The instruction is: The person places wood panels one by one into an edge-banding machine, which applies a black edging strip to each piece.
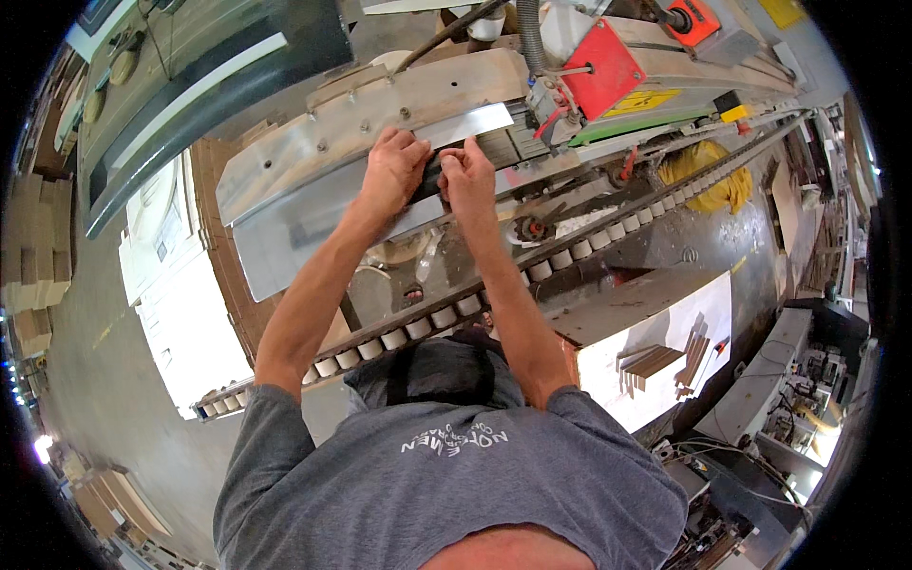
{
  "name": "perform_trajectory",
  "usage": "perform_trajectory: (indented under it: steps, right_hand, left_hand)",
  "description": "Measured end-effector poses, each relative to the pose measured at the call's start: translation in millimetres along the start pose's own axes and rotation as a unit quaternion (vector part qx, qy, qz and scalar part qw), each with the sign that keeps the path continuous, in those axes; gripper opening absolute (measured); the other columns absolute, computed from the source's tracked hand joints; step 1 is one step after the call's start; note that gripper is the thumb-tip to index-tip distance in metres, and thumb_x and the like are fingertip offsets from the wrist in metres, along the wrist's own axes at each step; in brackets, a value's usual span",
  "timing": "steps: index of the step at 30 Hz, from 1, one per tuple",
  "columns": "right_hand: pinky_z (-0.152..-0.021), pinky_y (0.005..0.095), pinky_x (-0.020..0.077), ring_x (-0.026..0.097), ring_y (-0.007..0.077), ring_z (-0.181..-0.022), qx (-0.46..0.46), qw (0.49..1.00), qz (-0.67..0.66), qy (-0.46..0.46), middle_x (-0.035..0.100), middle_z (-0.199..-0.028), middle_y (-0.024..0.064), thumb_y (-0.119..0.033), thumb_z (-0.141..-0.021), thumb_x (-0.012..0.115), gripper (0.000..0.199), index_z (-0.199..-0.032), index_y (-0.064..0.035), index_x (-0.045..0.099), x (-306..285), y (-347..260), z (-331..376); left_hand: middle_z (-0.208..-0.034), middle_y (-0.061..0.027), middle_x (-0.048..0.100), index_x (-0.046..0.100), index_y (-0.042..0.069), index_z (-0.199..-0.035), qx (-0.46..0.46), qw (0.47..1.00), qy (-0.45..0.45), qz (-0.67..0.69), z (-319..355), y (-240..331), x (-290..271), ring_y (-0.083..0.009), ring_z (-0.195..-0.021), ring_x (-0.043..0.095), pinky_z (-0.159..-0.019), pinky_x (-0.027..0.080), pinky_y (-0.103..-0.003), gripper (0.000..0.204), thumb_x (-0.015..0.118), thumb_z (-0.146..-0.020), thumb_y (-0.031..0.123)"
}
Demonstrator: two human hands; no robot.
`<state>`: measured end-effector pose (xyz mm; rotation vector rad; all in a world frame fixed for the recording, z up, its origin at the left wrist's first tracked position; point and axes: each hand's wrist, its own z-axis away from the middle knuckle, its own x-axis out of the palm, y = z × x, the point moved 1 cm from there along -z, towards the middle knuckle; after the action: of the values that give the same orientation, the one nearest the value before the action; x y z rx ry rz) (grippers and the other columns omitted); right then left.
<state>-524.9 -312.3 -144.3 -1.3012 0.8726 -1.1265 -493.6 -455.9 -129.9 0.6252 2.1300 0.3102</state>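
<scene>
My left hand [391, 173] is closed over a metal feed bed [294, 223], its fingers curled at a narrow dark strip [429, 177] between my two hands. Just to the right, my right hand [467, 180] is pinched, thumb and fingertips together at the strip's right side. What sits inside either grip is too small or hidden to make out. A bright flat metal plate [475, 123] lies just beyond my fingers. Behind it runs a long metal guide fence [351, 128] with bolts along it.
A machine body with a red panel [608, 68] stands at the upper right, a grey hose [528, 33] beside it. Between me and the bed crosses a roller rail [442, 318]. Brown strips [652, 363] lie on a white-topped stack at right; white panels [185, 323] stand left.
</scene>
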Motion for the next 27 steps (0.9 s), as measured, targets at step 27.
perform_trajectory:
  steps: [27]
  right_hand:
    - [-0.063,0.0229,0.0436,0.052,0.0073,-0.074,-0.108,0.979,0.133,0.107,0.059,-0.087,0.0017,-0.003,-0.093,0.063,0.037,-0.13,-0.0031,0.06,-110,-26,146]
  left_hand:
    - [-0.086,-0.0154,0.07,0.072,0.003,-0.085,-0.06,0.996,-0.072,-0.013,-56,33,3,-0.0325,-0.082,0.067,-0.075,0.054,-0.041,0.014,0.077,-0.079,0.015]
